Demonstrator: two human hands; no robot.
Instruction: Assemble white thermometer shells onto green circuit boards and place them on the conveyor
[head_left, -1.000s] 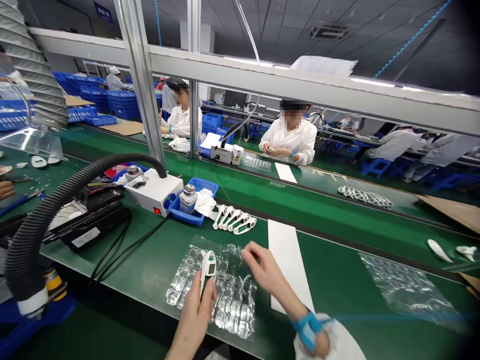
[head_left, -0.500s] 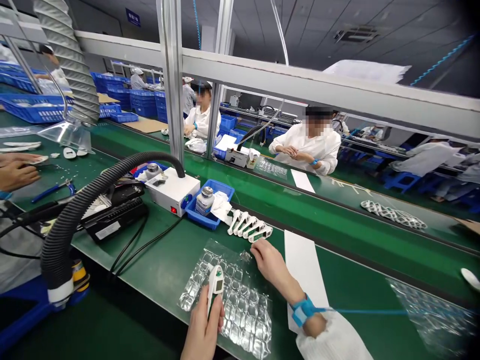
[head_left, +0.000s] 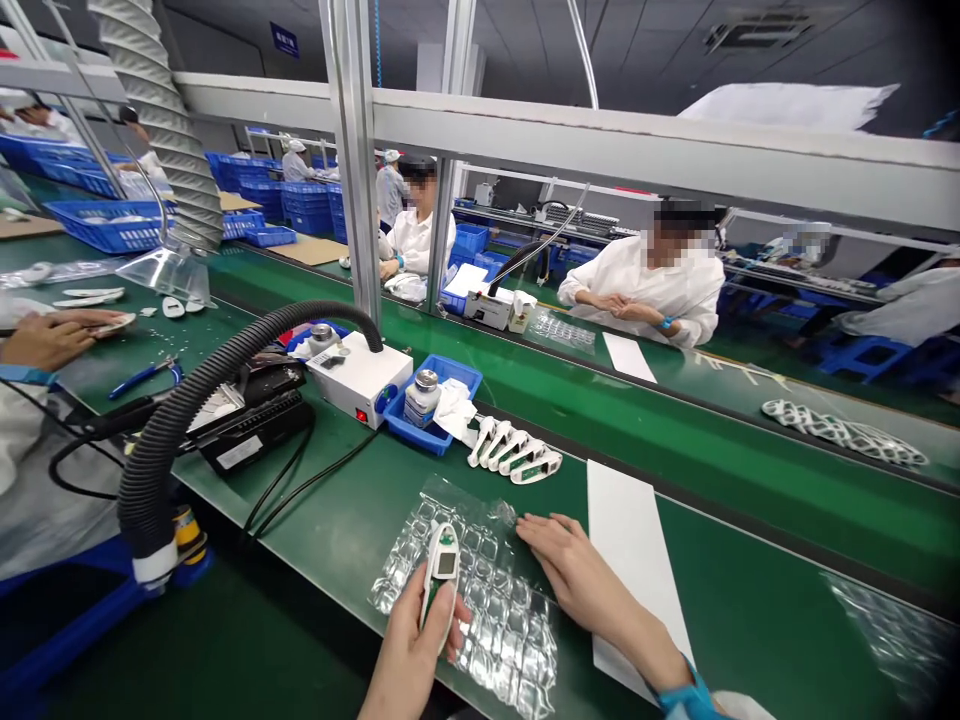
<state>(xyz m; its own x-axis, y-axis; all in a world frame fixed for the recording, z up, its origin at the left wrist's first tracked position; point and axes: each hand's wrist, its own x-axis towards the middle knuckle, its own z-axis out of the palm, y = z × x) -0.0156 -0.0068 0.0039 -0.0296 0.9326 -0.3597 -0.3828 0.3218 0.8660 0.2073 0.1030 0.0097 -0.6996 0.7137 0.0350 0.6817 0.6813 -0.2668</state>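
Note:
My left hand (head_left: 420, 625) is closed around a white device housing (head_left: 445, 562) with a small grey screen and a green circuit board showing. It holds the housing tilted up over a clear plastic blister tray (head_left: 499, 610) lying on the green bench. My right hand (head_left: 574, 575) rests palm down with its fingers stretched out, between the tray's right edge and a white paper strip (head_left: 637, 540). Just beyond its fingertips are several similar white housings (head_left: 517, 455), lying in a row with green boards visible in some.
Behind the tray, a blue bin (head_left: 442, 440) holds a bottle (head_left: 422, 398) and white cloth. A white box (head_left: 360, 375) with a black hose (head_left: 225, 350) stands left. A co-worker's hand (head_left: 52, 335) works at far left. A metal post (head_left: 358, 180) rises behind.
My right hand has gone from a curled pose by the tray's far corner to lying flat, slightly nearer me. My left hand still holds the housing. The whole view has shifted slightly.

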